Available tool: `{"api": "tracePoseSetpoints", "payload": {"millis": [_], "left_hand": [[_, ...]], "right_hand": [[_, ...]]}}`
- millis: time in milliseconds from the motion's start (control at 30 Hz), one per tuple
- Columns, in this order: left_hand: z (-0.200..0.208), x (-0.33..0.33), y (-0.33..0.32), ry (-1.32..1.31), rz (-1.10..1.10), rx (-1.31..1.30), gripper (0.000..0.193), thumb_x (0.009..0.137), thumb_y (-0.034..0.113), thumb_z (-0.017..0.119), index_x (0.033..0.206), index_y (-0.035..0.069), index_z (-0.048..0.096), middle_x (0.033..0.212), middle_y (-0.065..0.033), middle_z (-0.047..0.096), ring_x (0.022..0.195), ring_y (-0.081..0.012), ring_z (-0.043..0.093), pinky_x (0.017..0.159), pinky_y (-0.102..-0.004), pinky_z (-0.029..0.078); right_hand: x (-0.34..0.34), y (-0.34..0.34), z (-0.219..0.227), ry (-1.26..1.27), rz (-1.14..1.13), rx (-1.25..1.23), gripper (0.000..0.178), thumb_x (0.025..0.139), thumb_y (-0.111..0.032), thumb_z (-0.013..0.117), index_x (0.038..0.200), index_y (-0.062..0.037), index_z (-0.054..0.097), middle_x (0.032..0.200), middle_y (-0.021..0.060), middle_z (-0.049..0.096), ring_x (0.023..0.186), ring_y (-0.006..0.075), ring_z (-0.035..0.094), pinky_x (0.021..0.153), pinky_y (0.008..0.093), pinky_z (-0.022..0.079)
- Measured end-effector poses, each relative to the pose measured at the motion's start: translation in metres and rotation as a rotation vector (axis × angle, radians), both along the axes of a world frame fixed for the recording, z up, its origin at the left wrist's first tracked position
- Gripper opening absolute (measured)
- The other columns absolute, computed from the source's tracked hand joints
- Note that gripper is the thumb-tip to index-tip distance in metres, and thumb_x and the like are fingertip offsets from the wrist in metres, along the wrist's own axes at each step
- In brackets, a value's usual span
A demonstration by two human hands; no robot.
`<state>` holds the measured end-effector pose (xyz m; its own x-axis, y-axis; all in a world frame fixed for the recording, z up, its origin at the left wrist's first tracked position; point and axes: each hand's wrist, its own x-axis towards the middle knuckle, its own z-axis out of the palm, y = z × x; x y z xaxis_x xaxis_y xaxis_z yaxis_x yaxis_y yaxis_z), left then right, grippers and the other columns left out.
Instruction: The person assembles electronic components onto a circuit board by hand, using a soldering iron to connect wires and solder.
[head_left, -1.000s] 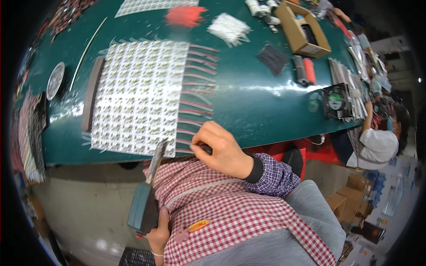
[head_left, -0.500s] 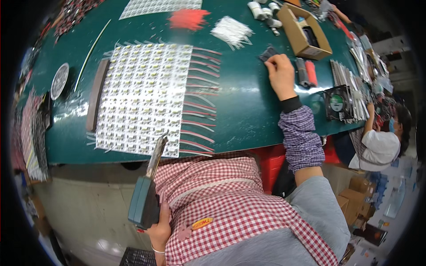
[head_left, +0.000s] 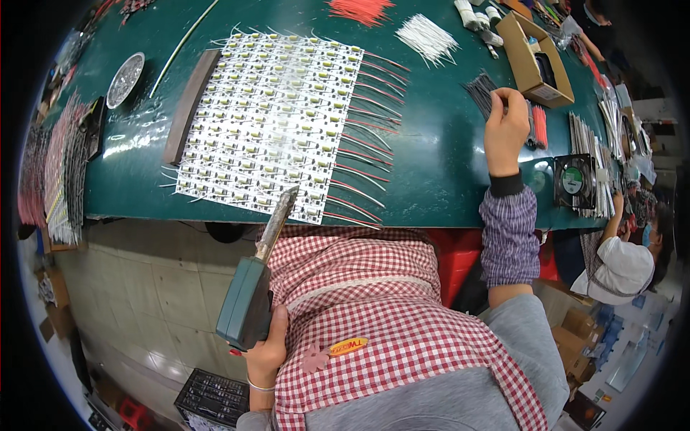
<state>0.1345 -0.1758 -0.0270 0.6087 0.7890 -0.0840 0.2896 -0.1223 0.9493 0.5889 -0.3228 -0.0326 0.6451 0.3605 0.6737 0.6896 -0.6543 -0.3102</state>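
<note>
My left hand (head_left: 267, 352) grips a teal soldering gun (head_left: 244, 305) by its handle, below the table's front edge. The gun's long metal tip points up over the near edge of a white circuit board panel (head_left: 262, 126), covered in rows of small components. Red and white wires (head_left: 363, 169) stick out from the panel's right side. Farther right, my right hand (head_left: 507, 136) is closed in a pinch beside a pile of short black wires (head_left: 477, 93). Whatever lies between its fingertips is too small to make out.
A dark bar (head_left: 191, 108) lies along the panel's left edge, near a round metal dish (head_left: 126, 80). White wires (head_left: 427, 37) and red wires (head_left: 361, 10) lie at the back. On the right are a cardboard box (head_left: 535, 61), a fan (head_left: 573, 181) and a seated person (head_left: 622, 262).
The whole view has shifted, so the table sits higher and farther right. My right hand stays at the black wires, its fingers raised and pinched. My left hand still holds the soldering gun.
</note>
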Motion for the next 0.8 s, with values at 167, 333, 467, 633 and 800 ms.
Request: {"api": "tracePoseSetpoints", "payload": {"millis": [167, 333, 467, 633, 800], "left_hand": [[0.012, -0.001, -0.002, -0.053, 0.026, -0.104, 0.048, 0.086, -0.009, 0.064, 0.132, -0.006, 0.050, 0.123, -0.0165, 0.062, 0.065, -0.0094, 0.055, 0.054, -0.0231, 0.045], [0.024, 0.000, -0.005, -0.060, 0.059, -0.172, 0.047, 0.086, -0.007, 0.066, 0.130, -0.006, 0.051, 0.119, -0.0157, 0.063, 0.064, -0.0094, 0.055, 0.054, -0.0229, 0.045], [0.018, -0.014, -0.004, 0.055, -0.011, -0.169, 0.041, 0.087, -0.002, 0.068, 0.126, -0.005, 0.055, 0.104, -0.0119, 0.067, 0.063, -0.0091, 0.054, 0.056, -0.0241, 0.045], [0.027, -0.002, -0.009, 0.082, 0.108, -0.202, 0.017, 0.083, 0.004, 0.076, 0.097, -0.004, 0.070, 0.086, -0.0065, 0.071, 0.073, -0.0135, 0.064, 0.065, -0.0294, 0.051], [0.020, -0.003, -0.006, 0.056, 0.036, -0.038, 0.018, 0.080, 0.006, 0.077, 0.094, -0.003, 0.070, 0.080, -0.0077, 0.070, 0.065, -0.0155, 0.064, 0.059, -0.0296, 0.050]], "right_hand": [[-0.131, 0.046, 0.030, 0.559, 0.485, 0.150, 0.004, 0.089, -0.001, 0.062, 0.092, -0.0006, 0.061, 0.083, 0.0136, 0.060, 0.073, 0.0273, 0.060, 0.068, 0.0350, 0.048], [-0.191, 0.058, 0.010, 0.744, 0.734, 0.031, 0.008, 0.085, 0.000, 0.068, 0.086, -0.0003, 0.060, 0.081, 0.0095, 0.058, 0.071, 0.0216, 0.057, 0.064, 0.0327, 0.047], [-0.196, 0.063, -0.002, 0.656, 0.741, -0.011, 0.010, 0.082, 0.000, 0.070, 0.083, -0.0015, 0.060, 0.077, 0.0085, 0.057, 0.070, 0.0231, 0.057, 0.062, 0.0342, 0.046], [-0.200, 0.065, -0.005, 0.625, 0.757, -0.052, 0.012, 0.078, 0.000, 0.068, 0.080, -0.0036, 0.057, 0.075, 0.0072, 0.053, 0.072, 0.0253, 0.053, 0.065, 0.0372, 0.045], [-0.199, 0.067, -0.002, 0.582, 0.733, -0.089, 0.013, 0.076, 0.001, 0.070, 0.078, -0.0024, 0.058, 0.072, 0.0071, 0.055, 0.068, 0.0229, 0.055, 0.061, 0.0349, 0.045]]}}
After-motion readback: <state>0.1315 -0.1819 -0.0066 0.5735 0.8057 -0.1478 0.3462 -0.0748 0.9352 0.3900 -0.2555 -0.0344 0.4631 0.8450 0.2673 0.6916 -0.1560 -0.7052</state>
